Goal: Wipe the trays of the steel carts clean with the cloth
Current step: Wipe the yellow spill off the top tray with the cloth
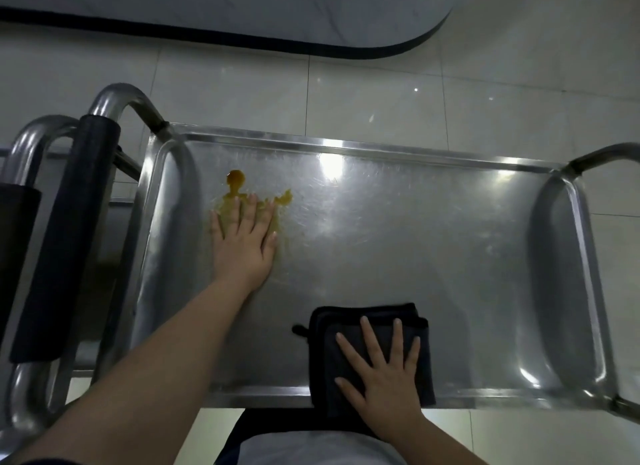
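Steel tray (415, 239): one, on a cart. Dark folded cloth (346, 322): was laid on the tray's near edge and pressed flat by the right hand (384, 367), fingers spread straight, nothing gripped. Left hand (244, 243): was laid flat, fingers straight, on the tray's left part, over an orange-brown spill (236, 180).

Both arms reach forward; left grip (243, 238) lies flat, right grip (385, 366) flat and splayed
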Available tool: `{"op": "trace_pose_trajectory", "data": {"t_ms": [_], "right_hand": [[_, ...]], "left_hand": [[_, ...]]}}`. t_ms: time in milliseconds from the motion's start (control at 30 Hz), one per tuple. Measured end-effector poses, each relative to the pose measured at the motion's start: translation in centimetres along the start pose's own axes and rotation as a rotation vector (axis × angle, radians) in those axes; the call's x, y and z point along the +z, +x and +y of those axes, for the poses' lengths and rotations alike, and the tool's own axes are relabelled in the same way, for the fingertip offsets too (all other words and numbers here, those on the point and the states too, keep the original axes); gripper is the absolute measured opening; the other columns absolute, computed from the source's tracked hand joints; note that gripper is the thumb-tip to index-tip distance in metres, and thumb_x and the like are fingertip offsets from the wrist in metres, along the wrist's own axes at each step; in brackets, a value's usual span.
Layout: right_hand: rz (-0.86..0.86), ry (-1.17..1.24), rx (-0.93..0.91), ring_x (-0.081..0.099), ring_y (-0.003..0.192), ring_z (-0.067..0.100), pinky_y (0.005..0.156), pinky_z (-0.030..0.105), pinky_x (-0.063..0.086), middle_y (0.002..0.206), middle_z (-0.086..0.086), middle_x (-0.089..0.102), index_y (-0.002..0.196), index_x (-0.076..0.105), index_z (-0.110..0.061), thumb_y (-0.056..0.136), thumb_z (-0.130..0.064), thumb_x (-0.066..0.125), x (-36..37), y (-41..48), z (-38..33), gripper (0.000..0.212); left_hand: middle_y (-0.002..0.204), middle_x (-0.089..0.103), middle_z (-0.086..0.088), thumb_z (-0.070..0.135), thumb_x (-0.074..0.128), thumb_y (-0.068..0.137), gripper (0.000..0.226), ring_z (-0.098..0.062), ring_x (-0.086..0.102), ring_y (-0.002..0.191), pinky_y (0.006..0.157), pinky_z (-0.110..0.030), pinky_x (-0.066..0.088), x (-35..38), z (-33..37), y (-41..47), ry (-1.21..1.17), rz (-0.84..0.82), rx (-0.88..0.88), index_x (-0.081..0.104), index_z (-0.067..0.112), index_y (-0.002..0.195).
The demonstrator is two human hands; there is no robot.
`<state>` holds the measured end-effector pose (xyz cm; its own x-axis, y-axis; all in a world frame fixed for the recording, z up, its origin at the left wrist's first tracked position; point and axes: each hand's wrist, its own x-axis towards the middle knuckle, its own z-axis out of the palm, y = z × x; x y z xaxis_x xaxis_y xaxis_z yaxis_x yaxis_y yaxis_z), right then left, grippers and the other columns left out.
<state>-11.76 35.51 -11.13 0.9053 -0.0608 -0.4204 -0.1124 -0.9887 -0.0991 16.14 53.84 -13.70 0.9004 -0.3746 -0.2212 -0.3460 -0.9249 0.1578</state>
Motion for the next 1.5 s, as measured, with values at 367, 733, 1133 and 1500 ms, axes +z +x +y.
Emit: {"op": "trace_pose_trajectory", "data": {"t_ms": [367, 733, 1133, 1500], "right_hand": [[0.084, 0.09, 0.26, -0.028, 0.14, 0.048, 0.102, 0.072, -0.019, 0.162, -0.009, -0.02, 0.145, -0.017, -0.056, 0.085, -0.079, 0.009, -11.3, 26.3, 1.6, 0.069], [0.17, 0.098, 0.418, -0.012, 0.147, 0.04, 0.106, 0.071, -0.016, 0.164, -0.01, 0.003, 0.148, 0.0, -0.056, 0.081, -0.082, 0.015, -11.2, 26.4, 6.8, 0.073], [0.134, 0.122, 0.448, -0.017, 0.145, 0.044, 0.108, 0.072, -0.011, 0.164, -0.012, -0.007, 0.146, -0.011, -0.056, 0.08, -0.081, 0.008, -9.9, 22.1, 10.9, 0.074], [0.162, 0.064, 0.249, -0.015, 0.147, 0.036, 0.105, 0.068, -0.021, 0.163, -0.016, -0.001, 0.147, -0.003, -0.058, 0.081, -0.076, 0.017, -8.6, 20.7, 5.5, 0.07]], "left_hand": [[0.164, -0.006, 0.004, 0.049, 0.014, 0.1, 0.057, -0.022, -0.013, 0.15, 0.118, -0.055, -0.007, 0.0, 0.3, 0.4, -0.018, 0.004, 0.003, -0.001, 0.038, 0.154], [0.164, -0.005, 0.007, 0.052, 0.013, 0.097, 0.059, -0.019, -0.013, 0.15, 0.118, -0.053, -0.006, -0.4, 0.4, 0.5, -0.032, -0.017, 0.002, 0.002, 0.042, 0.154], [0.163, -0.008, 0.007, 0.053, 0.009, 0.097, 0.058, -0.02, -0.015, 0.149, 0.118, -0.054, -0.006, -0.2, 0.8, 1.0, -0.006, -0.019, 0.002, -0.005, 0.042, 0.152], [0.163, -0.006, 0.006, 0.051, 0.015, 0.1, 0.057, -0.02, -0.012, 0.15, 0.118, -0.054, -0.006, -0.4, 1.5, 1.1, 0.001, -0.03, -0.005, -0.002, 0.041, 0.153]]}}
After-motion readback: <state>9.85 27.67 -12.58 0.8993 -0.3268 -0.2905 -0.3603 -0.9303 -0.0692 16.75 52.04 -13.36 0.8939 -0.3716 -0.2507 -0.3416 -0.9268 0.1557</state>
